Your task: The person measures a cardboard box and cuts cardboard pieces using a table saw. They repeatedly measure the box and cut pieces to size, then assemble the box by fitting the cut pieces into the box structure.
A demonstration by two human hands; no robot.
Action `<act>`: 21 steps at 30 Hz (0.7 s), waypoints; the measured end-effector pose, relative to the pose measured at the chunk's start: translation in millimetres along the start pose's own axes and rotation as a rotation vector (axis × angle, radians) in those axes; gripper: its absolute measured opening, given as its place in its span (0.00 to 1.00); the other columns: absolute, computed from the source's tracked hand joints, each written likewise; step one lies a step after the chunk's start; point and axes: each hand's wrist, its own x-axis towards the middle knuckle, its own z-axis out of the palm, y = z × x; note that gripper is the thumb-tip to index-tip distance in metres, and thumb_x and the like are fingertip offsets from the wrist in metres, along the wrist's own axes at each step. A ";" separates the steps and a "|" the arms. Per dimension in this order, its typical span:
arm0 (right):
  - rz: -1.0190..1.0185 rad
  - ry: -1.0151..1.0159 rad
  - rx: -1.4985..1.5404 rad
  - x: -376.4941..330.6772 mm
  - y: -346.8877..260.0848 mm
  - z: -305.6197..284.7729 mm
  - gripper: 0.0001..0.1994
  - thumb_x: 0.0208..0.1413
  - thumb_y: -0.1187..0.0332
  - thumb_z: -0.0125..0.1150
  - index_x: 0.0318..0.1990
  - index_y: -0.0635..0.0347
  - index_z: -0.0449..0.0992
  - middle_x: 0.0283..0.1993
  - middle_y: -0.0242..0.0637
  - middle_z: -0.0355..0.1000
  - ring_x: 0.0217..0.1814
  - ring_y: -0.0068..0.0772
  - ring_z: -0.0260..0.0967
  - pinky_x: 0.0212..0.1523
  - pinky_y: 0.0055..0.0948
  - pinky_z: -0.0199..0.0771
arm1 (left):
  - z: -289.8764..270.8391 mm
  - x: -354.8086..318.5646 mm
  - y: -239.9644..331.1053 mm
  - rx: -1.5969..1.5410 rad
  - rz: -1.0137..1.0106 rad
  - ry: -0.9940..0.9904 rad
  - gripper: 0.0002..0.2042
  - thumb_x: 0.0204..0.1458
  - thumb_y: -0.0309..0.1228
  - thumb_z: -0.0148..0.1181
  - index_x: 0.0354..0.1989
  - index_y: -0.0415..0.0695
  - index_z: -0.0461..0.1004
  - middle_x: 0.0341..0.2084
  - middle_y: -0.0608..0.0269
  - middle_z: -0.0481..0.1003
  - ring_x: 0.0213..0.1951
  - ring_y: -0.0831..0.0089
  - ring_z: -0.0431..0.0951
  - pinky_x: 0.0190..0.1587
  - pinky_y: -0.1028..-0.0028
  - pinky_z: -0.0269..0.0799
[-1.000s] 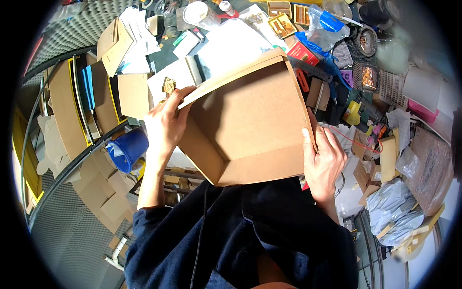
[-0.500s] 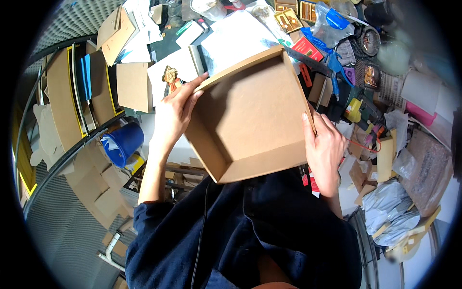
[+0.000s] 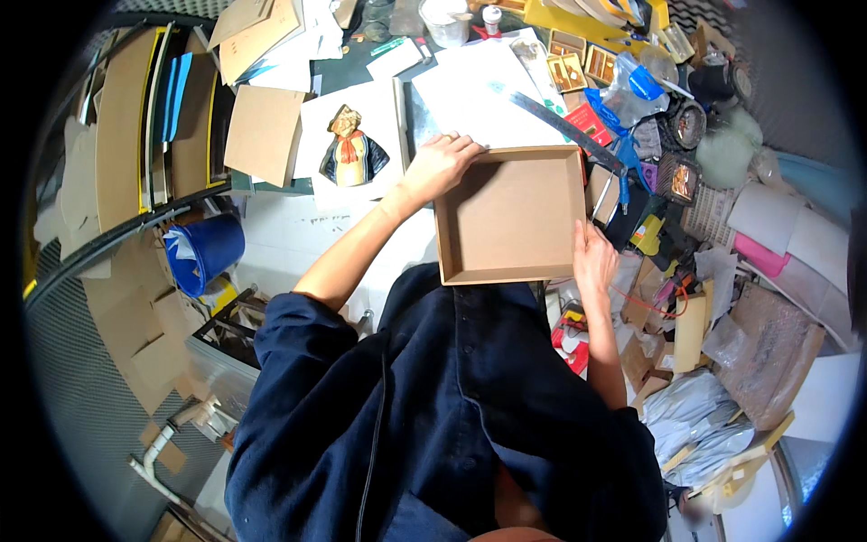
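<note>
A shallow open-topped brown cardboard box (image 3: 519,212) is between my two hands at the front edge of the table, its bare inside facing up. My left hand (image 3: 444,164) is closed over its far left corner. Along the right wall, my right hand (image 3: 593,257) grips the rim, thumb inside and fingers outside. Left of my left hand lies a painted figure in a dark coat and red scarf (image 3: 352,154) on a white sheet. Beyond the box are a large white board (image 3: 470,90) and a long dark metal ruler (image 3: 564,122).
Cardboard pieces (image 3: 262,131) lie at the table's left, beside a rack of boards (image 3: 135,126). A blue bin (image 3: 212,253) stands below. To the right are a blue clamp-like tool (image 3: 625,154), small wooden boxes (image 3: 567,72), a red packet (image 3: 589,124) and bubble-wrapped goods (image 3: 768,352).
The box has moved away from my body and lies flatter, now at the table edge. Both hands have gone with it, and more of the painted figure shows.
</note>
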 end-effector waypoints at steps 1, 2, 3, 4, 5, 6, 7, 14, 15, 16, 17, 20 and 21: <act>0.011 0.003 0.002 -0.7 2.1 7.0 0.18 0.64 0.54 0.45 0.48 0.54 0.77 0.44 0.45 0.76 0.40 0.57 0.74 0.42 0.50 0.73 | 0.5 -0.8 1.9 -0.007 -0.001 0.013 0.10 0.50 0.27 0.59 0.42 0.47 0.74 0.34 0.63 0.73 0.40 0.62 0.75 0.44 0.67 0.73; 0.032 0.010 0.010 0.3 2.5 15.9 0.20 0.65 0.52 0.43 0.46 0.55 0.77 0.43 0.48 0.76 0.40 0.60 0.74 0.42 0.52 0.72 | -0.3 -1.3 2.3 -0.006 -0.007 0.031 0.11 0.50 0.26 0.59 0.42 0.47 0.74 0.34 0.63 0.73 0.40 0.62 0.75 0.43 0.67 0.73; 0.045 0.028 -0.008 0.9 2.7 25.5 0.20 0.65 0.52 0.43 0.45 0.55 0.77 0.42 0.49 0.76 0.40 0.60 0.73 0.42 0.52 0.72 | -4.8 -4.7 2.9 -0.001 -0.024 0.048 0.11 0.49 0.26 0.59 0.42 0.47 0.74 0.34 0.63 0.73 0.40 0.62 0.75 0.43 0.67 0.74; 0.055 0.045 -0.027 1.3 4.1 34.2 0.20 0.65 0.52 0.42 0.44 0.55 0.77 0.41 0.51 0.76 0.39 0.60 0.73 0.41 0.53 0.72 | -9.0 -7.7 4.0 -0.022 -0.011 0.088 0.13 0.46 0.25 0.59 0.43 0.48 0.73 0.35 0.63 0.73 0.40 0.62 0.75 0.43 0.67 0.74; 0.055 0.061 -0.039 3.7 0.0 43.4 0.21 0.65 0.51 0.42 0.43 0.56 0.77 0.40 0.52 0.76 0.39 0.61 0.73 0.41 0.53 0.72 | -7.3 -13.6 5.4 -0.034 -0.056 0.098 0.17 0.39 0.25 0.59 0.42 0.46 0.72 0.36 0.62 0.72 0.42 0.60 0.74 0.44 0.67 0.73; 0.041 0.185 -0.007 3.8 -6.1 50.2 0.21 0.66 0.51 0.41 0.42 0.55 0.77 0.38 0.54 0.76 0.37 0.62 0.73 0.38 0.55 0.71 | -7.2 -13.8 6.1 -0.042 -0.078 0.161 0.15 0.41 0.26 0.60 0.41 0.47 0.72 0.36 0.62 0.73 0.41 0.60 0.75 0.43 0.66 0.74; 0.020 0.162 -0.081 11.1 -2.6 59.2 0.22 0.66 0.51 0.40 0.40 0.58 0.77 0.36 0.55 0.76 0.35 0.63 0.73 0.36 0.55 0.71 | -11.2 -16.2 7.7 -0.048 -0.108 0.227 0.14 0.43 0.26 0.60 0.41 0.48 0.73 0.36 0.63 0.73 0.41 0.61 0.75 0.42 0.65 0.75; -0.032 0.279 -0.192 23.7 -24.0 76.2 0.25 0.65 0.50 0.41 0.38 0.62 0.78 0.32 0.58 0.75 0.35 0.64 0.74 0.37 0.58 0.71 | -40.0 -40.1 39.6 -0.056 -0.038 0.454 0.10 0.44 0.27 0.55 0.37 0.42 0.72 0.35 0.59 0.73 0.40 0.61 0.77 0.44 0.65 0.72; -0.071 0.287 -0.179 27.1 -21.1 73.7 0.26 0.65 0.48 0.40 0.44 0.62 0.78 0.31 0.58 0.75 0.35 0.64 0.74 0.37 0.58 0.72 | -40.9 -43.5 40.0 -0.051 -0.088 0.420 0.10 0.46 0.26 0.53 0.38 0.42 0.72 0.36 0.58 0.74 0.41 0.61 0.77 0.47 0.65 0.71; -0.044 0.203 -0.163 29.1 -20.7 75.4 0.24 0.64 0.49 0.42 0.50 0.61 0.74 0.38 0.59 0.74 0.42 0.63 0.72 0.42 0.57 0.70 | -41.0 -56.8 36.2 0.010 -0.179 0.437 0.10 0.45 0.26 0.53 0.38 0.42 0.72 0.36 0.58 0.74 0.41 0.60 0.76 0.49 0.64 0.70; -0.006 0.132 -0.152 32.4 -23.0 71.0 0.25 0.63 0.51 0.45 0.57 0.60 0.71 0.45 0.61 0.73 0.49 0.63 0.71 0.47 0.55 0.69 | -38.9 -62.1 30.5 0.062 -0.257 0.458 0.11 0.45 0.26 0.54 0.38 0.42 0.72 0.37 0.57 0.74 0.41 0.60 0.76 0.50 0.63 0.69; -0.403 0.524 -0.081 47.5 -34.0 70.9 0.35 0.51 0.70 0.65 0.66 0.59 0.56 0.66 0.53 0.57 0.68 0.52 0.54 0.66 0.45 0.54 | -51.8 -101.3 28.6 -0.100 -0.301 0.493 0.08 0.48 0.28 0.58 0.37 0.42 0.72 0.37 0.56 0.74 0.42 0.58 0.76 0.49 0.61 0.68; -0.573 0.545 -0.072 38.9 -74.9 54.0 0.35 0.51 0.70 0.65 0.66 0.58 0.56 0.66 0.52 0.58 0.69 0.51 0.54 0.67 0.44 0.53 | -54.2 -124.5 27.0 -0.176 -0.341 0.474 0.07 0.50 0.29 0.57 0.37 0.43 0.72 0.36 0.56 0.74 0.42 0.58 0.75 0.48 0.61 0.69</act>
